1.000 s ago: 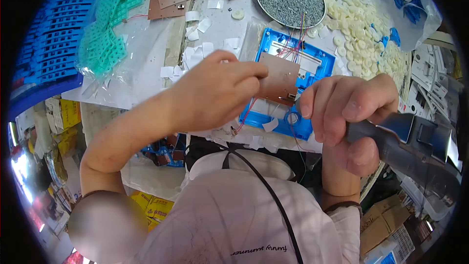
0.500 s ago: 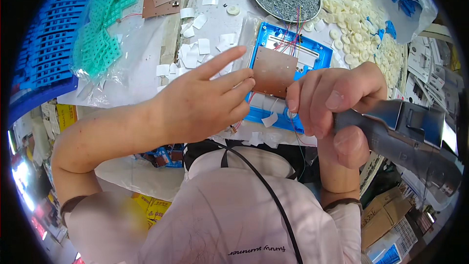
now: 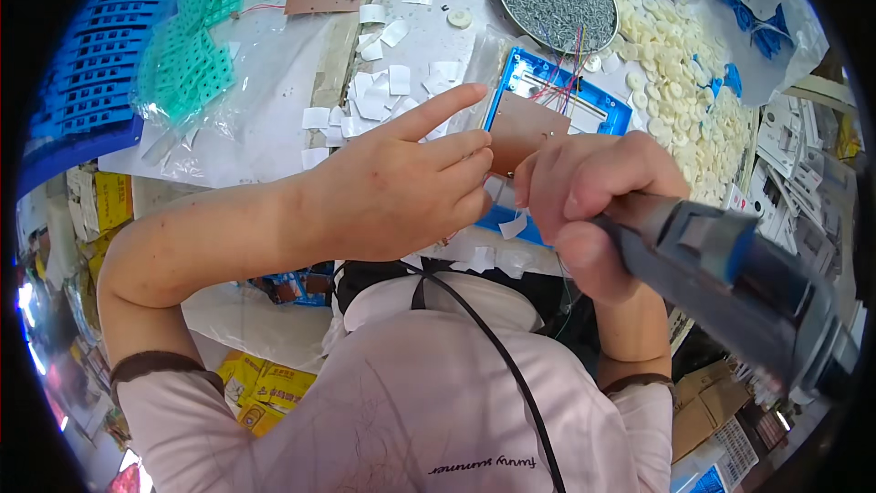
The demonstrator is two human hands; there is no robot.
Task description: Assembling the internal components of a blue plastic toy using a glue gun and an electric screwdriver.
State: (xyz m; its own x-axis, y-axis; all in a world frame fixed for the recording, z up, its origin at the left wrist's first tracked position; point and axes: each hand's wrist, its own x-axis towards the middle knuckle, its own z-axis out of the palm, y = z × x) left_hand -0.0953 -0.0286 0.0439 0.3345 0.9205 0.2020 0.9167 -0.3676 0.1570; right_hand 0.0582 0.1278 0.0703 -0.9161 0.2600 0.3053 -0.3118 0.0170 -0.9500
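A blue plastic case [image 3: 613, 111] lies on the table in front of me with a brown circuit board [image 3: 525, 126] in it. Red and dark wires [image 3: 573, 73] run across its far part. My left hand [image 3: 392, 184] is at the board's left edge, index finger stretched out, the other fingers loosely bent. In my right hand [image 3: 602, 192] is a dark grey electric screwdriver [image 3: 698, 251], its body slanting down to the right. The fist covers the near right part of the board, and the tool's tip is hidden behind it. A small white paper piece [image 3: 514, 225] sits at the case's near edge.
Beyond the case stands a round dish of screws [image 3: 558, 0]. Cream plastic discs [image 3: 680, 82] are heaped at the right, white paper pieces [image 3: 372, 96] scattered at the left. Further left are green plastic grids [image 3: 196, 64] in clear film and a blue crate [image 3: 100, 55].
My right hand has moved left and nearer over the board with the screwdriver, which now slants more steeply. The whole scene has shifted slightly right in view; my left hand stays by the board's edge.
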